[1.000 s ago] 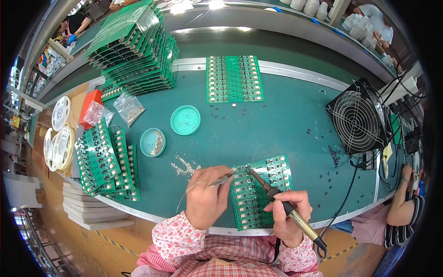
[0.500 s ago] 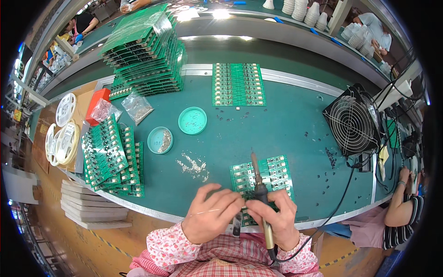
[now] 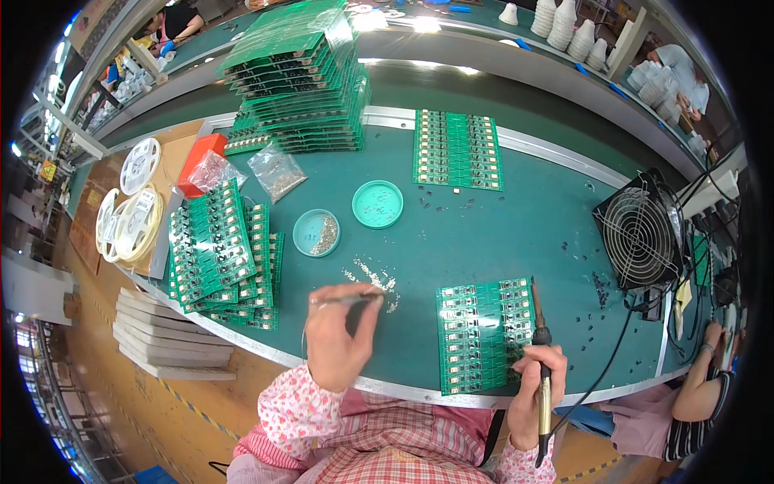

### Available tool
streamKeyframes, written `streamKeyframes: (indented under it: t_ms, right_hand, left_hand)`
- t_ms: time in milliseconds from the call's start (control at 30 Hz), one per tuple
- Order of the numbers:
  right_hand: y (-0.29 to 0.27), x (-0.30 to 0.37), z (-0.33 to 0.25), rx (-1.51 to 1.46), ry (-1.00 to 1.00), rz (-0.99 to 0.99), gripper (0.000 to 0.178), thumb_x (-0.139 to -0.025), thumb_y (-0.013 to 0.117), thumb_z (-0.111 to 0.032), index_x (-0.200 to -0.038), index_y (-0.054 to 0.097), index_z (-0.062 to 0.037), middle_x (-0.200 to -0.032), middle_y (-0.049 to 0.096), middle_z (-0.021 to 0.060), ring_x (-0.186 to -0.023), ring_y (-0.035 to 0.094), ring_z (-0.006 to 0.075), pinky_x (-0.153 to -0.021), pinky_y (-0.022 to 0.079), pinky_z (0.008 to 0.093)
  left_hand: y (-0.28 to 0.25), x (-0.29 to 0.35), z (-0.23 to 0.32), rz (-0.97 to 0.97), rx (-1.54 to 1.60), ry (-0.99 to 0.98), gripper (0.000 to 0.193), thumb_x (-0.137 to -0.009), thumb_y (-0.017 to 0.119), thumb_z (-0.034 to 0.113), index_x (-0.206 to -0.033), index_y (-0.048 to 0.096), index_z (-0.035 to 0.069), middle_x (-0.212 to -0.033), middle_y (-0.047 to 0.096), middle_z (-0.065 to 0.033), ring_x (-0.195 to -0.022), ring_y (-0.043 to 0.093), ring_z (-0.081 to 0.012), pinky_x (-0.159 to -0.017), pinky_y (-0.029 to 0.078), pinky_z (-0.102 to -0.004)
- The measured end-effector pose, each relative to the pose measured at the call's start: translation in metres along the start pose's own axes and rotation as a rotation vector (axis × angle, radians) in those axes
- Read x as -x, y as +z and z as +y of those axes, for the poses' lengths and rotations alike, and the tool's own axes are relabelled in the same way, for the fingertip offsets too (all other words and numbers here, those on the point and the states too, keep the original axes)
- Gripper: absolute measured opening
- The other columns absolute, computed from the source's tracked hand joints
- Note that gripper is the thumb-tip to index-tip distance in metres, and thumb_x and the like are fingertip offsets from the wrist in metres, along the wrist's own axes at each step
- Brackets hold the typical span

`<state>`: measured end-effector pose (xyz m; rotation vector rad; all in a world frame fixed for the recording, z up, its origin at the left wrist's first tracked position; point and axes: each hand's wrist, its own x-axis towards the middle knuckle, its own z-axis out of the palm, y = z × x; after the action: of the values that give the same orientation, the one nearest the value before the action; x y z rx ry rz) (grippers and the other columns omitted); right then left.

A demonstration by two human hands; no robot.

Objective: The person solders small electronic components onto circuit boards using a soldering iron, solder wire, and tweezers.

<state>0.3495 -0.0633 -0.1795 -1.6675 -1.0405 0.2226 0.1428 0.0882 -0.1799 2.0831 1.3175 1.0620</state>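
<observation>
My left hand pinches a pair of slim metal tweezers, their tip over a scatter of tiny pale components on the green mat. A soldering iron with a dark grip and brass-coloured handle is held upright in my right hand, its tip at the right edge of a green circuit board. That board carries columns of small white and black parts and lies flat by the table's near edge. My right fingers partly cover its lower right corner.
Left are overlapping circuit boards, a tall board stack, reels, and a red box. Two round dishes and a parts bag lie centrally. Another board is farther back. A black fan stands right.
My left hand has moved left and up from the board to the loose components with the tweezers. My right hand has shifted the iron from the board's middle to its right edge. The view has turned slightly.
</observation>
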Motion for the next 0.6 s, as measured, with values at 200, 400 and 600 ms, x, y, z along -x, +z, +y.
streamKeyframes:
  t_ms: [200,400,600]
  right_hand:
    - [-0.002,0.013,0.007,0.046,-0.132,0.019,0.024,-0.101,0.058,-0.024,-0.104,0.063,-0.0007,-0.071,0.057,0.0078,-0.066,0.051,0.0189,-0.058,0.040,0.0315]
    - [-0.003,0.014,0.010,0.056,-0.151,0.006,0.023,-0.101,0.058,-0.023,-0.104,0.062,-0.0009,-0.071,0.060,0.0086,-0.065,0.052,0.0205,-0.058,0.042,0.0326]
    - [-0.004,0.014,0.009,0.091,-0.189,-0.015,0.021,-0.101,0.057,-0.022,-0.104,0.060,-0.0013,-0.074,0.062,0.0085,-0.065,0.053,0.0216,-0.058,0.042,0.0341]
  left_hand:
    - [0.006,-0.016,-0.003,-0.003,-0.076,0.000,0.008,-0.086,0.071,0.004,-0.094,0.072,0.005,-0.100,0.073,-0.0051,-0.087,0.065,-0.0267,-0.093,0.040,-0.0370]
    - [0.010,-0.016,-0.005,0.000,-0.109,0.026,0.008,-0.086,0.071,0.005,-0.094,0.071,0.005,-0.099,0.074,-0.0043,-0.086,0.066,-0.0237,-0.094,0.039,-0.0373]
    - [0.011,-0.016,-0.005,-0.018,-0.105,0.016,0.009,-0.086,0.071,0.005,-0.095,0.071,0.005,-0.100,0.074,-0.0043,-0.086,0.066,-0.0232,-0.094,0.039,-0.0378]
